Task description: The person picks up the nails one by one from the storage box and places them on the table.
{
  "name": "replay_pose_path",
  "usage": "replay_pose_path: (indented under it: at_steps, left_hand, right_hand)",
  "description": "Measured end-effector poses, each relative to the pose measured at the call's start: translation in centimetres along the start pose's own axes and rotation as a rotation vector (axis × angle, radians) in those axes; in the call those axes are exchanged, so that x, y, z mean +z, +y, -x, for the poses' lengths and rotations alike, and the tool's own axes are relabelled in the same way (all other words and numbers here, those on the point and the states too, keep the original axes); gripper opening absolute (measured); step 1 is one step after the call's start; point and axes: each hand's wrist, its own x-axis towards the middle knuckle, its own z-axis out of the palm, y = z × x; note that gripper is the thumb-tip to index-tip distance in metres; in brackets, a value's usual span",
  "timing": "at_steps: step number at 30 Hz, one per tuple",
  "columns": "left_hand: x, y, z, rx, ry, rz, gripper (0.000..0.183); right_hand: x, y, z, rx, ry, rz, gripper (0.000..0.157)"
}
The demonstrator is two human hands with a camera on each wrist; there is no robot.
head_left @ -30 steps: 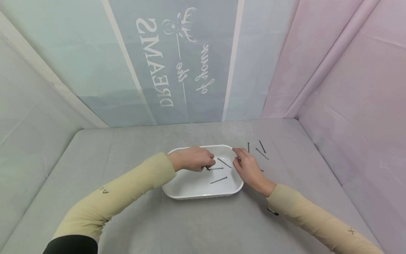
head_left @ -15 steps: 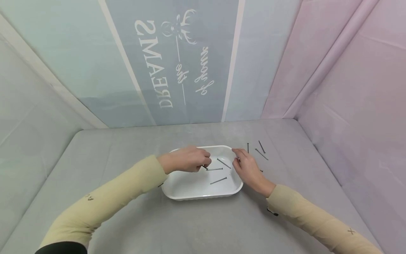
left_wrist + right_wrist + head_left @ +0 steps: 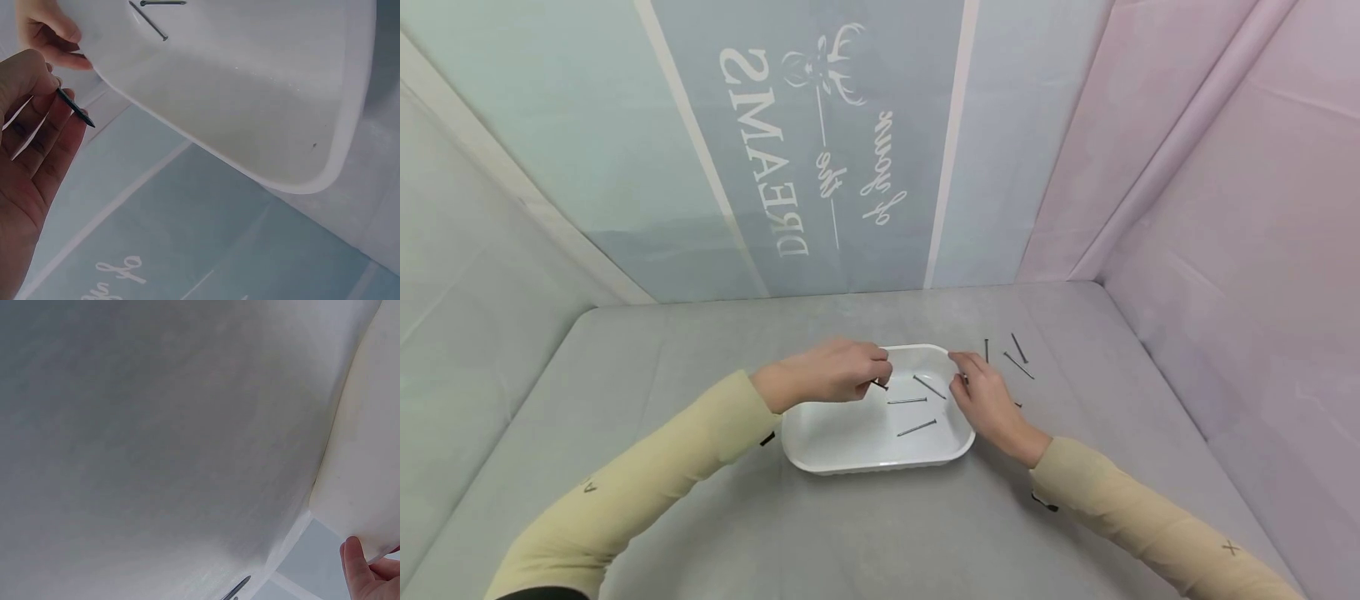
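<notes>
My left hand (image 3: 827, 371) is over the left back part of a white rectangular tray (image 3: 842, 435) and pinches a dark nail (image 3: 880, 385) between thumb and fingers. The left wrist view shows the pointed end of this nail (image 3: 78, 110) sticking out past the fingertips. Three more nails lie on the tray floor: one slanted (image 3: 928, 387), one nearly level (image 3: 907, 401) and one nearer the front (image 3: 917, 427). My right hand (image 3: 992, 408) grips the tray's right end at the rim; in the right wrist view its thumb (image 3: 355, 556) presses the outer wall.
Several loose nails (image 3: 1018, 365) lie on the grey table (image 3: 880, 533) to the right of the tray, one partly hidden behind the right hand. A printed fabric wall (image 3: 850, 267) stands behind the table, with a pinkish wall (image 3: 1240, 275) on the right.
My left hand has moved a little to the left with the nail, away from the level nail in the tray. The right hand and the tray stay in place.
</notes>
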Motion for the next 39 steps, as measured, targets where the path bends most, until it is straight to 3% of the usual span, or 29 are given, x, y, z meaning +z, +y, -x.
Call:
replay_pose_path:
  at_steps: [6,24,32,39]
  left_hand:
    - [-0.1,-0.2,0.5,-0.006,0.046,0.022,0.026]
    - [-0.5,-1.3,2.5,-0.036,0.317,0.076,0.024]
    - [-0.6,-1.9,3.5,-0.078,0.372,0.123,0.024]
    - [-1.1,-2.2,4.3,-0.159,0.383,0.155,0.022]
  right_hand:
    - [0.1,0.0,0.1,0.004,-0.003,0.005,0.034]
    - [0.0,-0.1,0.1,0.004,-0.002,0.007,0.034]
    - [-0.1,-0.2,0.0,0.0,-0.001,0.006,0.034]
    - [-0.3,-0.3,0.0,0.004,-0.008,0.013,0.034]
